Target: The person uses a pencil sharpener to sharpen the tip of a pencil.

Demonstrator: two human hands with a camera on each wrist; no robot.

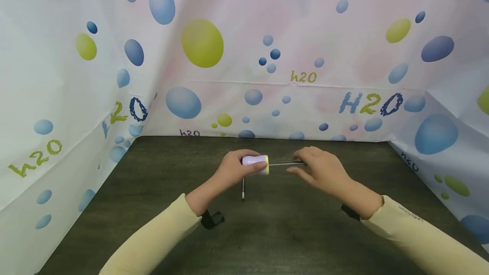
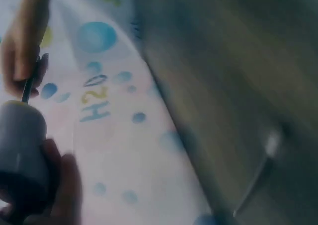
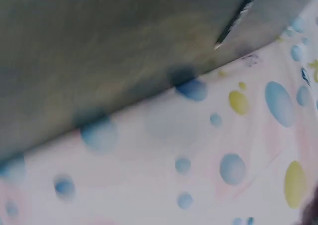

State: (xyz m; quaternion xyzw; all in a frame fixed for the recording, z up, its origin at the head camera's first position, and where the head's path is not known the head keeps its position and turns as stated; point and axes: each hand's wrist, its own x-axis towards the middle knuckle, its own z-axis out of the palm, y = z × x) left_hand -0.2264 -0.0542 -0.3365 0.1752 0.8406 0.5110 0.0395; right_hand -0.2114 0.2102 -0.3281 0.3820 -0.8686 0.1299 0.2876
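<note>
Cup point(image 1: 249, 160), lilac with a yellow rim, lies on its side in the left hand point(image 1: 230, 169), just short of the centre of the head view toward six o'clock, its rim facing three o'clock. The left fingers wrap round it, pinching the wall between thumb and fingertips. A thin metal rod point(image 1: 280, 164) reaches from the rim toward three o'clock, where the right hand point(image 1: 324, 169) waits with thumb and fingers apart on either side of the rod's far end; whether they touch or pinch it, I cannot tell. At about seven o'clock from the cup a thin stick point(image 1: 243, 186) shows, its pale tip toward six; the other end is hidden by the left hand. In the left wrist view this stick is blurred, at about four o'clock. Toward one o'clock in the right wrist view a dark bar point(image 3: 242, 16) with a bright edge shows, too blurred to identify. Both forearms wear cream sleeves point(image 1: 160, 232), with black straps point(image 1: 212, 220) at the wrists. Round the dark tabletop point(image 1: 275, 232), at nine, twelve and three o'clock, hangs a white sheet point(image 1: 237, 75) printed with blue and green ovals and "H2O".
</note>
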